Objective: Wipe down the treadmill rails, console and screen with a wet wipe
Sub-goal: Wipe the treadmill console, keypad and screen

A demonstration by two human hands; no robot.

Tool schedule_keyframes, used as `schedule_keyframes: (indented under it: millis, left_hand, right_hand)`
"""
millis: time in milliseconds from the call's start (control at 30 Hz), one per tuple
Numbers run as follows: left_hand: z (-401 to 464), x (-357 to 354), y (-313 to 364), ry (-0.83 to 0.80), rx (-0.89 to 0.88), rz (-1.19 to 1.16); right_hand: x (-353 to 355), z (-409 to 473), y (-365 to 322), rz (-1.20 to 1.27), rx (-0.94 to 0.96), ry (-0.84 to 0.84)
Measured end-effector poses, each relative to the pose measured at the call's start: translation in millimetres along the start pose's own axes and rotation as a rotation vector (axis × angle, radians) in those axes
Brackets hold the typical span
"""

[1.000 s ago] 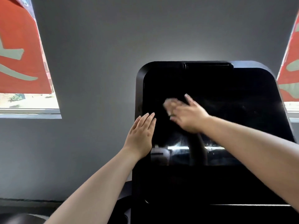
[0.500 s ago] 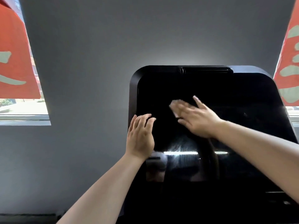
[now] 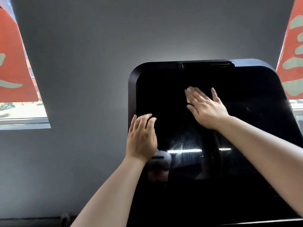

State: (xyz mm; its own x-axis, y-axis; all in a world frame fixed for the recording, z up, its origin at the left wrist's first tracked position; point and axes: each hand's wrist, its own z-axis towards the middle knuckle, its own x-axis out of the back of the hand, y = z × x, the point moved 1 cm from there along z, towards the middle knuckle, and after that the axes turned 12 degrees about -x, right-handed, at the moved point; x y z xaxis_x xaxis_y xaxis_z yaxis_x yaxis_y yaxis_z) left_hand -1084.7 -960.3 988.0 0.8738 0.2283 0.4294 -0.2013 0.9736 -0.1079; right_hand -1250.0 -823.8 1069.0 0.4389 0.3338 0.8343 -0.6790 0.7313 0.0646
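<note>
The treadmill's large black screen [image 3: 246,128] fills the right half of the head view, glossy and dark, with streaky reflections low in the middle. My right hand [image 3: 205,108] lies flat on the glass with straight fingers and presses a white wet wipe [image 3: 188,100] against it; only a small edge of the wipe shows beside the fingers. My left hand [image 3: 141,136] rests at the screen's left edge, its fingers bent over the bezel. The rails and the lower console are out of view.
A grey wall [image 3: 82,63] stands behind the screen. Windows with red and pale patterned blinds flank it, one at the left [image 3: 14,63] and one at the right [image 3: 293,63]. A vent slot [image 3: 205,64] runs along the screen's top edge.
My right hand with the wipe has slid up and to the right across the glass. My left hand's fingers went from straight to bent over the left bezel. The view has tilted slightly upward.
</note>
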Motion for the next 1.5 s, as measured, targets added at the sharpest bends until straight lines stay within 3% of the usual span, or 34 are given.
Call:
schedule_keyframes:
  millis: [67, 100, 233, 300, 400, 467, 533, 600, 700, 767, 867, 933, 1000, 1067, 1167, 1233, 1300, 1433, 1500]
  left_hand:
    - [0, -1, -2, 0.009, -0.005, 0.025]
    - [1, -1, -2, 0.015, -0.008, 0.037]
    - [0, -3, -1, 0.021, -0.02, 0.067]
    - [-1, -4, -1, 0.014, -0.024, 0.074]
    - [-1, -3, 0, 0.002, -0.029, 0.076]
    - [-1, -2, -1, -0.001, -0.029, 0.077]
    - [0, -2, -1, 0.005, -0.029, 0.077]
    - [0, -2, -2, 0.007, -0.03, 0.074]
    - [0, -3, -1, 0.006, -0.032, 0.065]
    - [1, -3, 0, 0.01, -0.032, 0.061]
    - [1, -4, 0, 0.015, -0.034, 0.061]
    - [2, -4, 0, 0.013, -0.033, 0.06]
    - [3, -3, 0, 0.013, -0.03, 0.063]
    - [3, -3, 0, 0.014, -0.028, 0.06]
    - [1, -3, 0, 0.013, -0.034, 0.058]
    - [2, -3, 0, 0.013, -0.036, 0.058]
    - [2, -3, 0, 0.008, -0.033, 0.058]
    - [1, -2, -2, 0.007, -0.034, 0.061]
    - [1, -3, -2, 0.017, -0.034, 0.058]
  right_hand:
    - [-2, -2, -16, 0.132, -0.134, 0.004]
    - [-7, -13, -33, 0.161, -0.104, 0.004]
    - [-33, -81, -65, 0.084, 0.362, 0.059]
    - [-29, -76, -39, -0.041, 0.38, 0.06]
    - [-13, -36, 11, -0.039, 0.087, 0.088]
    - [-6, -10, 31, 0.084, -0.227, -0.035]
    - [-5, -5, 23, 0.181, -0.357, -0.055]
    - [-7, -16, -2, 0.204, -0.254, -0.051]
    - [-24, -64, -24, 0.093, 0.183, 0.005]
    - [-23, -73, -10, -0.038, 0.317, 0.047]
    - [-13, -40, 24, -0.09, 0.129, 0.072]
    - [-7, -15, 28, 0.023, -0.123, -0.027]
    - [-4, -11, 6, 0.17, -0.226, -0.044]
    - [-8, -30, -26, 0.202, -0.085, -0.018]
    - [-28, -85, -49, 0.073, 0.349, 0.075]
    - [-27, -86, -33, -0.067, 0.443, 0.043]
    - [-19, -60, -5, -0.125, 0.346, 0.08]
    - [-5, -18, 25, 0.06, -0.159, -0.031]
    - [-11, -31, -1, 0.167, -0.138, -0.039]
